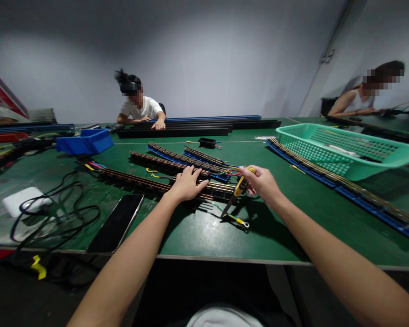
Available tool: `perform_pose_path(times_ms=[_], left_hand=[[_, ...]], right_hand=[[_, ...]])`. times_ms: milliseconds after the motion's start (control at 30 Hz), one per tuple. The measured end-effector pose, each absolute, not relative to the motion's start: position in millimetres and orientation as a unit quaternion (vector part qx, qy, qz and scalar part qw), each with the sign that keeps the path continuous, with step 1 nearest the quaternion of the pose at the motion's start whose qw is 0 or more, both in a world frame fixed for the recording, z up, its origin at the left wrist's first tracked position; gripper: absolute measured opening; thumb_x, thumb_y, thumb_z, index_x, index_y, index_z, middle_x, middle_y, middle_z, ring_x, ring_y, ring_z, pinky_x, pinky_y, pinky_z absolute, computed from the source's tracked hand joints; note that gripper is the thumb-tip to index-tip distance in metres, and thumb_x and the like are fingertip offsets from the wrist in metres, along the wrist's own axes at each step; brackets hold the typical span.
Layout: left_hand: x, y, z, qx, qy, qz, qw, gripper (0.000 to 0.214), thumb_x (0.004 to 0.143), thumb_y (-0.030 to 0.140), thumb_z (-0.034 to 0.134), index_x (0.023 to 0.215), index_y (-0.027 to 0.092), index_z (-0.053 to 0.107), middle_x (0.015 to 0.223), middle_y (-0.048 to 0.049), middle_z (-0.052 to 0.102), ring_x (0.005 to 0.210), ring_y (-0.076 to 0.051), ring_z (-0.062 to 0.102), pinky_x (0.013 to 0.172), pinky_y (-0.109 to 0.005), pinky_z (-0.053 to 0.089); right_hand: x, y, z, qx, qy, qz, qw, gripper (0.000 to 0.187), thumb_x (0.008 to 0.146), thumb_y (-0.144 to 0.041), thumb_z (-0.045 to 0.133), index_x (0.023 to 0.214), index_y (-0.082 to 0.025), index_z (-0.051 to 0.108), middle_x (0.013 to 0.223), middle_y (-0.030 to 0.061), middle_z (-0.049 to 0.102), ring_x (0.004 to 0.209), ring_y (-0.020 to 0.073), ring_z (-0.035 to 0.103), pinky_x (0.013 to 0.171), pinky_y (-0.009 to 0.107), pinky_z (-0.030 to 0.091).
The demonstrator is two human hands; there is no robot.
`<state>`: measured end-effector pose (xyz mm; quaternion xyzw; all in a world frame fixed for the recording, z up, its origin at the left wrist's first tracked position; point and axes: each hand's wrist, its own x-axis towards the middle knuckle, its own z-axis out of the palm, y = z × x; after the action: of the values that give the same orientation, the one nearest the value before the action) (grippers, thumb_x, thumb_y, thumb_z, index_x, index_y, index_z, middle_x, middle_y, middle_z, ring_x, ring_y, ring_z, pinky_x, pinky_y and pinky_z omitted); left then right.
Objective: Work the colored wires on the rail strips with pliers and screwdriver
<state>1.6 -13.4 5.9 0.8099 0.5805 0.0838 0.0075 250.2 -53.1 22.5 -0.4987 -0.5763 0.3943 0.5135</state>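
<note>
My left hand (187, 183) lies flat, fingers spread, on a long dark rail strip with copper lines (146, 184) on the green table (293, 227). My right hand (261, 181) is closed on a yellow-handled tool (237, 190) whose dark tip points down toward the table. At the rail's end beside the tool, coloured wires (230, 172) stick out. A loose yellow-green wire with a ring terminal (240, 221) lies just below the tool tip.
More rail strips (187, 159) lie behind. A black phone (117, 222) and tangled black cables (54, 213) sit left, with a blue bin (85, 141). A green basket (341, 152) stands right. One person sits across the table (139, 106), another far right (364, 97).
</note>
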Motion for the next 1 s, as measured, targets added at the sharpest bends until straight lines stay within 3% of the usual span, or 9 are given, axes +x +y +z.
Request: perform_pose_path(times_ms=[200, 367, 533, 633, 800, 1000], left_hand=[[1, -13, 6, 0.811, 0.578, 0.085, 0.008, 0.068, 0.098, 0.061, 0.035, 0.151, 0.019, 0.040, 0.160, -0.0178, 0.033, 0.149, -0.032, 0.026, 0.115, -0.053, 0.029], [1, -13, 6, 0.811, 0.579, 0.085, 0.009, 0.068, 0.098, 0.061, 0.034, 0.151, 0.019, 0.040, 0.160, -0.0186, 0.032, 0.150, -0.032, 0.026, 0.115, -0.053, 0.029], [2, -14, 7, 0.812, 0.577, 0.084, 0.008, 0.067, 0.098, 0.060, 0.036, 0.151, 0.019, 0.040, 0.159, -0.0196, 0.033, 0.149, -0.033, 0.026, 0.114, -0.054, 0.030], [3, -15, 9, 0.811, 0.579, 0.083, 0.009, 0.066, 0.098, 0.059, 0.036, 0.151, 0.019, 0.040, 0.159, -0.0197, 0.033, 0.149, -0.033, 0.027, 0.114, -0.054, 0.030], [3, -15, 9, 0.808, 0.584, 0.079, 0.004, 0.066, 0.098, 0.060, 0.035, 0.151, 0.021, 0.040, 0.159, -0.0186, 0.033, 0.149, -0.032, 0.027, 0.114, -0.053, 0.030], [2, -13, 6, 0.811, 0.579, 0.085, 0.000, 0.067, 0.098, 0.060, 0.036, 0.151, 0.019, 0.041, 0.158, -0.0198, 0.034, 0.149, -0.033, 0.027, 0.114, -0.054, 0.030]], right_hand=[[250, -53, 22, -0.495, -0.583, 0.384, 0.517, 0.046, 0.074, -0.064, 0.069, 0.071, -0.019, 0.057, 0.045, -0.0076, 0.045, 0.032, 0.0068, 0.040, 0.032, 0.019, 0.028], [247, -58, 28, -0.454, -0.589, 0.425, 0.516, 0.043, 0.071, -0.057, 0.072, 0.087, -0.018, 0.062, 0.060, -0.0037, 0.057, 0.042, 0.0091, 0.049, 0.034, 0.019, 0.038], [248, -63, 30, -0.390, -0.628, 0.430, 0.518, 0.039, 0.078, -0.047, 0.070, 0.104, -0.019, 0.063, 0.071, -0.0032, 0.056, 0.052, 0.0087, 0.051, 0.037, 0.017, 0.042], [249, -67, 30, -0.337, -0.660, 0.453, 0.495, 0.047, 0.080, -0.042, 0.072, 0.120, -0.021, 0.058, 0.076, -0.0033, 0.056, 0.055, 0.0084, 0.051, 0.038, 0.016, 0.044], [248, -74, 31, -0.264, -0.695, 0.535, 0.401, 0.071, 0.081, -0.036, 0.074, 0.139, -0.022, 0.036, 0.076, -0.0013, 0.067, 0.050, 0.0091, 0.055, 0.042, 0.019, 0.049], [243, -75, 32, -0.299, -0.685, 0.556, 0.363, 0.054, 0.086, -0.028, 0.062, 0.133, -0.021, 0.036, 0.076, -0.0017, 0.069, 0.043, 0.0079, 0.055, 0.039, 0.017, 0.040]])
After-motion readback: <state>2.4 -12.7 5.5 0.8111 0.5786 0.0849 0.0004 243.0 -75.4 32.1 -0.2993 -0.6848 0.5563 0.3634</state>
